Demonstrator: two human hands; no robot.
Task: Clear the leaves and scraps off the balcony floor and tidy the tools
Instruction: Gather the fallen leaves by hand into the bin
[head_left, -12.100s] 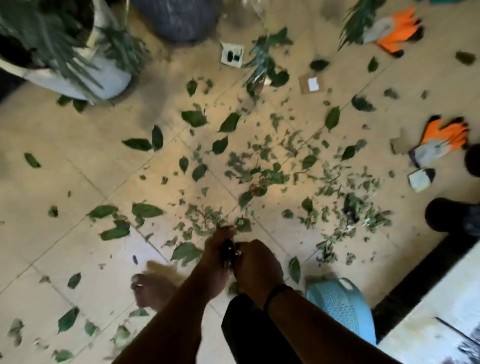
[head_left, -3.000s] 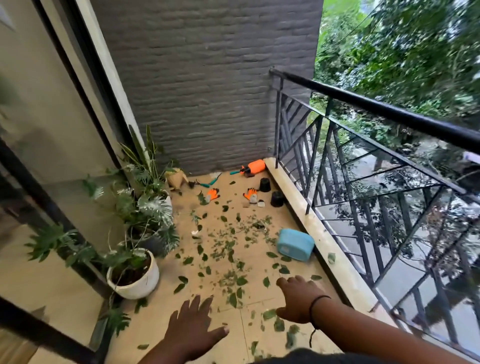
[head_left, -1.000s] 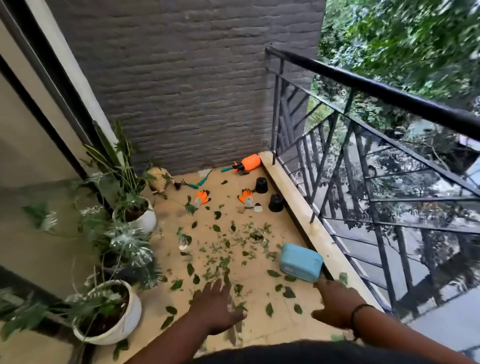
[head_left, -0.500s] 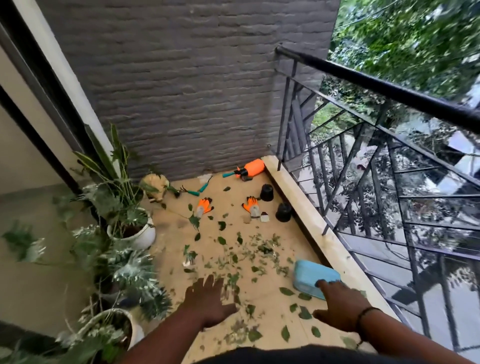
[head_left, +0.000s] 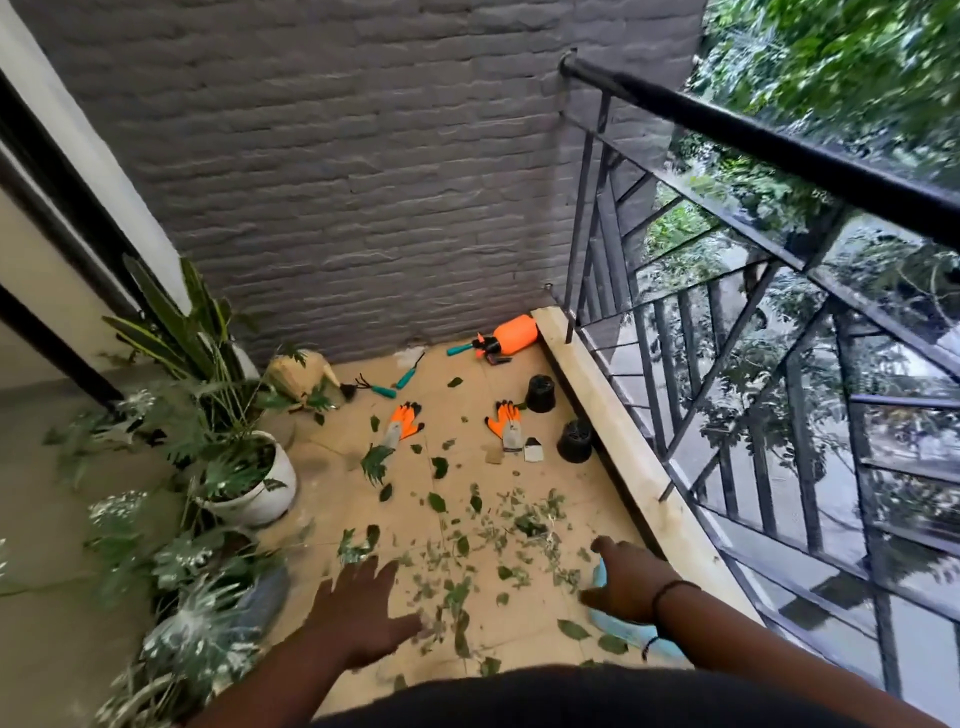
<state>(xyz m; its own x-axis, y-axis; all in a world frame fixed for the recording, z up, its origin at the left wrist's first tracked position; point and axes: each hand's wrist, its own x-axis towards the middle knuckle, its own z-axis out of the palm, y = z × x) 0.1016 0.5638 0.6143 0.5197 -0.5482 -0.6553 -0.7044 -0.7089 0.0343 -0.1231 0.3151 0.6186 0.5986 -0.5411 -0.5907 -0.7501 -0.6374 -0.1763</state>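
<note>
Under the right hand (head_left: 626, 587), at the near right of the floor, a light blue container (head_left: 623, 626) is showing only as a sliver, the wrist and forearm hiding most of it. That hand is reaching forward with fingers loosely bent, and I cannot tell whether it is gripping anything. Nearby, the left hand (head_left: 358, 613) is hovering palm down with fingers spread, holding nothing; motion is blurring it. Leaves and scraps (head_left: 483, 540) are lying scattered across the tiles between the hands and beyond. Farther off, two orange gloves (head_left: 404, 422) are lying with fingertips pointing toward the far brick wall (head_left: 363, 182), near the orange sprayer (head_left: 511, 335) lying on its side.
</note>
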